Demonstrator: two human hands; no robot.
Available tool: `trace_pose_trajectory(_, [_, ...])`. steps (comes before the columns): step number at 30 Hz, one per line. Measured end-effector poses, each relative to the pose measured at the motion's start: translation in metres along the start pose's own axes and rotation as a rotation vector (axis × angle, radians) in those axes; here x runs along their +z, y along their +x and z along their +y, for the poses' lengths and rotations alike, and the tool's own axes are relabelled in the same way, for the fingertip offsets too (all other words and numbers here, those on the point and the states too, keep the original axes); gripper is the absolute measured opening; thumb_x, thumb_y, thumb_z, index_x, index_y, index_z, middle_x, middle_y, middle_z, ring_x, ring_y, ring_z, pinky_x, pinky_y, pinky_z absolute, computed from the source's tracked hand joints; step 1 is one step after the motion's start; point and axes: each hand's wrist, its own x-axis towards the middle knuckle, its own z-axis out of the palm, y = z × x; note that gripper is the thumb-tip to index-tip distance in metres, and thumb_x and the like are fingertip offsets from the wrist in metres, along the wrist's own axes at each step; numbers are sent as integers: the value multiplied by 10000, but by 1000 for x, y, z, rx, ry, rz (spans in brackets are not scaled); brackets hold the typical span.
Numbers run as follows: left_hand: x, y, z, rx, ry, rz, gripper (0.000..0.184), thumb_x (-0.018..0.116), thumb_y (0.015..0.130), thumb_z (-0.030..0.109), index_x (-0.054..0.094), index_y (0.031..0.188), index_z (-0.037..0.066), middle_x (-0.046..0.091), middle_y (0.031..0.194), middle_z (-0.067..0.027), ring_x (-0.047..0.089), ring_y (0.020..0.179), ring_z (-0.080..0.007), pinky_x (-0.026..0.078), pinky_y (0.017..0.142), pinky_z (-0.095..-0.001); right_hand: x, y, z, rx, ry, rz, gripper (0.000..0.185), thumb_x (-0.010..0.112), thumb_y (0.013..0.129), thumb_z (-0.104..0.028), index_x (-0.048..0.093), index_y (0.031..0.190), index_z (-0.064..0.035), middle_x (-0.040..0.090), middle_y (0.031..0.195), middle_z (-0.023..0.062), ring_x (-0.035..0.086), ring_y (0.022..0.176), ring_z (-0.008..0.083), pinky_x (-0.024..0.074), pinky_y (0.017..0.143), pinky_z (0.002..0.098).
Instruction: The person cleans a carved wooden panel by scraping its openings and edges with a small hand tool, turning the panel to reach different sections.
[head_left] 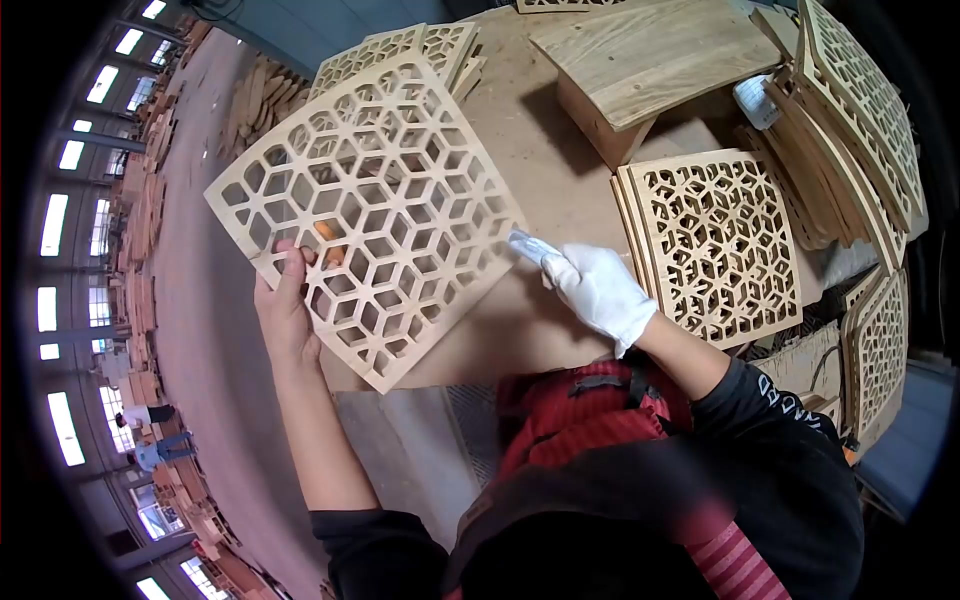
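Note:
A square wooden lattice panel (370,220) with a cut-out geometric pattern is tilted above the workbench. My bare left hand (288,300) grips its lower left edge, fingers showing through the openings. My right hand (598,292), in a white glove, is closed around a grey tool (533,246), whose tip is at the panel's right corner. What kind of tool it is cannot be made out. To the right of the glove lies a stack of similar lattice panels (720,245).
A wooden board on supports (655,55) stands at the back of the workbench (540,340). More panels (860,100) lean at the right, and others (450,50) lie behind the held one. Wood pieces (262,105) are piled at the left; two people (160,450) are far off.

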Motion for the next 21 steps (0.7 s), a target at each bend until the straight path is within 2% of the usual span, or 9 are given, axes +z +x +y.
trace_pose_trajectory(3, [-2,-1,9,-192,-169,85,198,620,955,170,548,1077,31,624,896,-69,684,772,-222,617,641,-325,-5,0,-8,14,133,73,414,477,1014,-331,623,790,-15,572,605,65,536,561,166,460,572,319])
trace_pose_trajectory(5, [-5,3,10,-298,-247,172,217,622,951,185,552,1042,1,649,895,-120,716,764,-246,642,583,-304,-5,0,-5,-152,159,154,392,479,1014,-326,607,809,-18,558,609,66,514,543,167,445,550,321])
trace_pose_trajectory(10, [-6,-3,19,-448,-345,142,205,649,935,199,571,928,9,675,936,-236,705,650,-247,640,556,-311,-12,5,-7,-122,309,174,357,468,1020,-309,590,833,-29,508,613,7,454,527,93,395,515,261])
trace_pose_trajectory(12, [-5,-3,20,-487,-364,169,185,646,936,201,587,955,26,683,925,-206,703,640,-254,636,541,-337,-14,6,-9,-7,369,160,366,457,1025,-317,580,824,-38,509,620,-4,441,529,81,383,511,249])
trace_pose_trajectory(15, [3,-8,23,-437,-292,180,167,624,951,198,595,999,40,682,901,-127,711,705,-245,638,570,-348,-23,6,-23,133,283,139,346,463,1004,-260,611,785,-37,582,671,119,556,607,255,470,637,342])
trace_pose_trajectory(16, [7,-9,24,-378,-245,180,170,620,954,200,594,1003,39,677,899,-109,713,737,-240,640,588,-346,-24,5,-25,163,332,129,356,471,1003,-278,611,782,-37,580,667,124,555,604,239,470,635,342])
trace_pose_trajectory(18, [6,-10,27,-302,-181,96,181,600,968,212,583,1012,38,644,882,-46,707,849,-222,642,652,-337,-21,8,-16,-41,180,169,354,471,1002,-270,610,778,-34,586,675,132,559,603,257,472,629,351])
trace_pose_trajectory(19, [7,-11,28,-255,-128,77,175,581,978,211,566,1025,42,620,863,-36,698,846,-221,643,660,-357,-20,7,-16,91,277,142,342,469,1000,-255,611,781,-34,588,689,137,563,607,278,474,629,360])
trace_pose_trajectory(21, [10,-12,32,-222,-131,14,167,563,988,206,549,1040,49,591,831,-26,690,834,-226,642,659,-379,-23,7,-20,39,198,145,367,440,1007,-266,623,786,-38,586,694,148,583,657,309,477,656,385])
